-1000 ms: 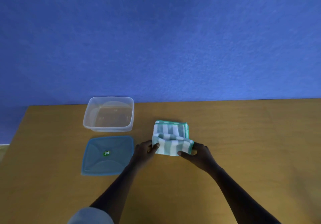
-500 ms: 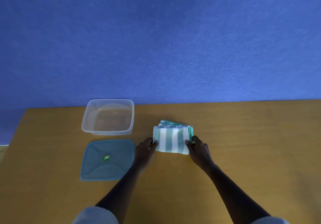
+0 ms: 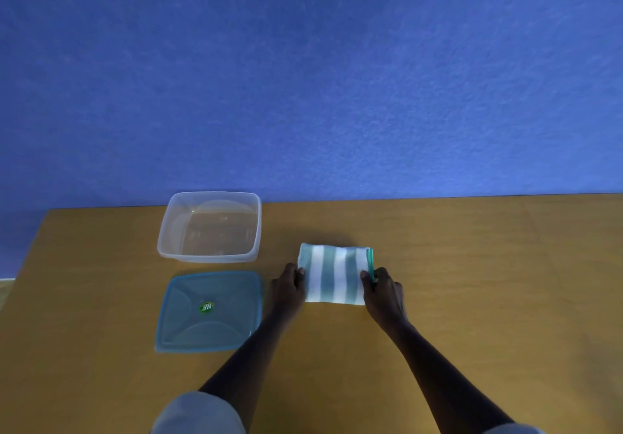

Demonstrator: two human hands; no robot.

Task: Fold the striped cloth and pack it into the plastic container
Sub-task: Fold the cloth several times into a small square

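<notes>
A folded green-and-white striped cloth [image 3: 335,275] lies on the wooden desk [image 3: 472,282], right of the empty clear plastic container [image 3: 209,227]. Left hand [image 3: 287,287] and right hand [image 3: 382,293] each hold a pinching grip on its side edges; lifted unevenly, the layers could slip open.

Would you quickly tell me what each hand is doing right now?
Left hand: fingers on the left edge of the folded striped cloth; grip cannot be told.
Right hand: pinching the cloth's right edge.

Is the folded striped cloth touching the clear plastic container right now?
Apart. The head view shows bare table between the striped cloth and the plastic container.
</notes>
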